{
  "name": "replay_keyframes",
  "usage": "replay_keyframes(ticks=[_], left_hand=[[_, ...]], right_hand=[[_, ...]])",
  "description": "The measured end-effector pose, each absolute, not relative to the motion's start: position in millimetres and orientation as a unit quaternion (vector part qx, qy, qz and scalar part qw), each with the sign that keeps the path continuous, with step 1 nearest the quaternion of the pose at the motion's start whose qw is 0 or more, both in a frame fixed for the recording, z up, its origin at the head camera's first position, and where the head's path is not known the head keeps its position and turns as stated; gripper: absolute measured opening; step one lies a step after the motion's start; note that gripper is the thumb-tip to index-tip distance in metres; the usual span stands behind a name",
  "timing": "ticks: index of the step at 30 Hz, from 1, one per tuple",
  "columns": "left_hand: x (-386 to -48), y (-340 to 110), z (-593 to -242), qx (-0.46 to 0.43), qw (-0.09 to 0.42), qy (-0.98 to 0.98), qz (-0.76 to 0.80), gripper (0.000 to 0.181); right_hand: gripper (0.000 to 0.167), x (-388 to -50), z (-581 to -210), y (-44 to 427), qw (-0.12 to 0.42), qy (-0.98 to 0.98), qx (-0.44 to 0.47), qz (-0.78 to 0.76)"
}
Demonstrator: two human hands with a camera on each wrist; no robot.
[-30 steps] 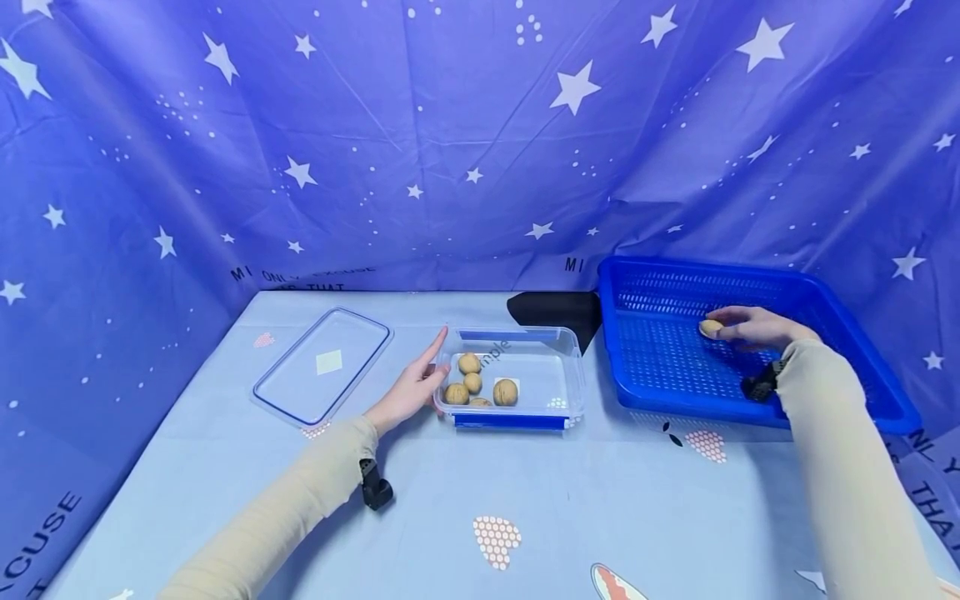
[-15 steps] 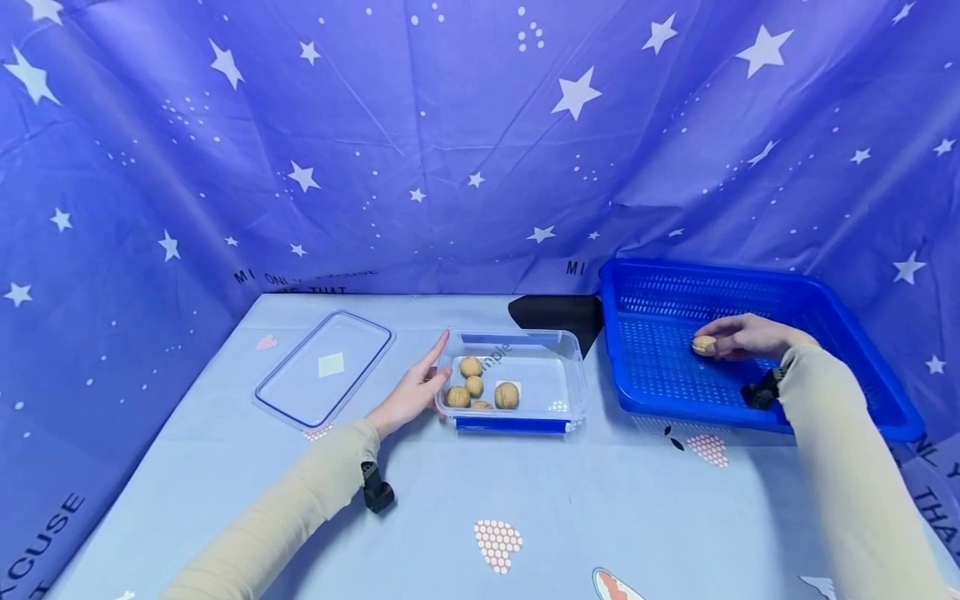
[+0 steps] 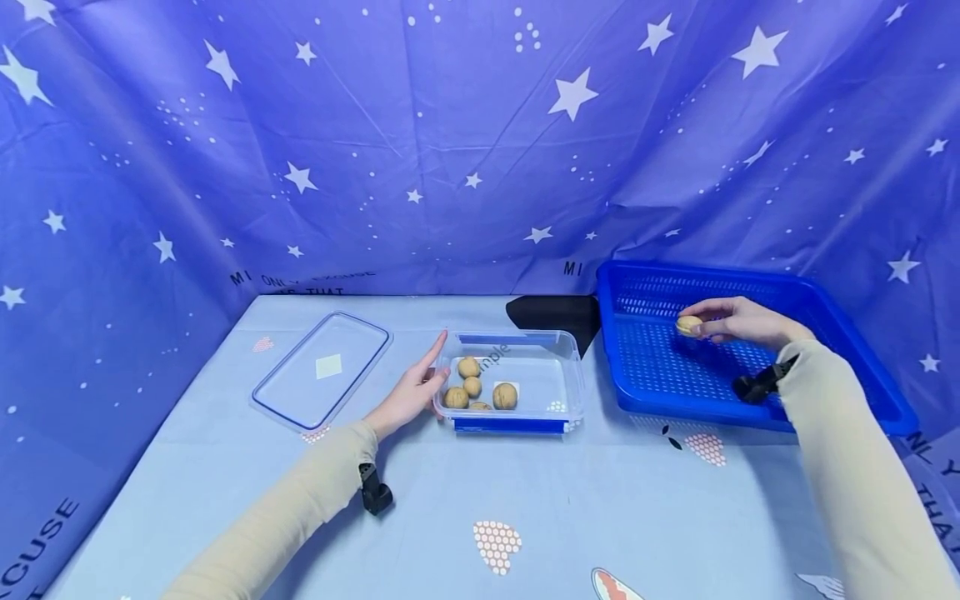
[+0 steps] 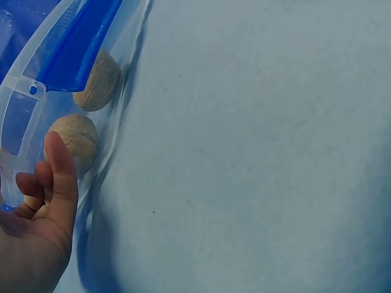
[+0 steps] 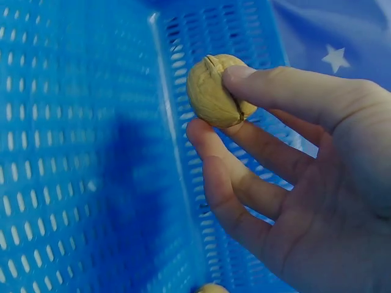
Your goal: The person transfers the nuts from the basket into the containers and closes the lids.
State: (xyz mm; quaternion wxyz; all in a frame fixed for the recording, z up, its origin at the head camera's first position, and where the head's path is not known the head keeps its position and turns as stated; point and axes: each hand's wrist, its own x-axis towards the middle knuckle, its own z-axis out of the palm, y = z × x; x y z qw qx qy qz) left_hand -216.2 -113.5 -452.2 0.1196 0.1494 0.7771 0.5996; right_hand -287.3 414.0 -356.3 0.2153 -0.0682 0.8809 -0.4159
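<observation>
Between thumb and fingertips my right hand (image 3: 750, 323) pinches a walnut (image 3: 688, 325) over the blue basket (image 3: 697, 407); the right wrist view shows the same walnut (image 5: 214, 91) held clear of the basket's mesh. Part of another walnut (image 5: 212, 288) shows at that view's bottom edge. My left hand (image 3: 408, 396) rests against the left end of the clear container (image 3: 536, 375), index finger straight along its side. Several walnuts, one of them a walnut (image 3: 506, 396) standing apart, lie in the container's left and middle. In the left wrist view the left hand (image 4: 43, 226) touches the container's wall.
A clear lid with a blue seal (image 3: 307, 421) lies flat on the table left of the container, a pale square on it. Behind the container a black shape (image 3: 555, 321) reaches to the basket. A blue star-patterned curtain (image 3: 420, 125) stands behind the table.
The right hand has moved left within the basket area and lifted with the walnut between its fingers. The left hand and the container have stayed in place.
</observation>
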Motion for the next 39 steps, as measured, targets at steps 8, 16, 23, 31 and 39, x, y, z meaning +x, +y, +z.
replay_keyframes(ticks=[8,16,23,31,39], left_hand=[[-215.8,-114.5,-452.3,0.150,0.117,0.779,0.598,0.064],[-216.2,-114.7,-451.3,0.162,0.105,0.801,0.566,0.065],[-215.0,-115.7,-438.1,0.187,0.080,0.822,0.532,0.066],[-223.3,-119.2,-447.5,0.207,0.054,0.826,0.521,0.066],[-221.3,-118.2,-445.8,0.199,0.061,0.823,0.529,0.066]], right_hand=[[0.056,-281.9,-340.0,404.6,0.200,0.886,-0.078,-0.411],[0.049,-270.5,-322.7,384.8,0.183,0.893,-0.119,-0.393],[0.042,-261.4,-309.6,360.2,0.156,0.891,-0.148,-0.401],[0.040,-251.9,-307.2,334.6,0.164,0.886,-0.157,-0.405],[0.043,-248.4,-311.5,312.9,0.182,0.872,-0.207,-0.404]])
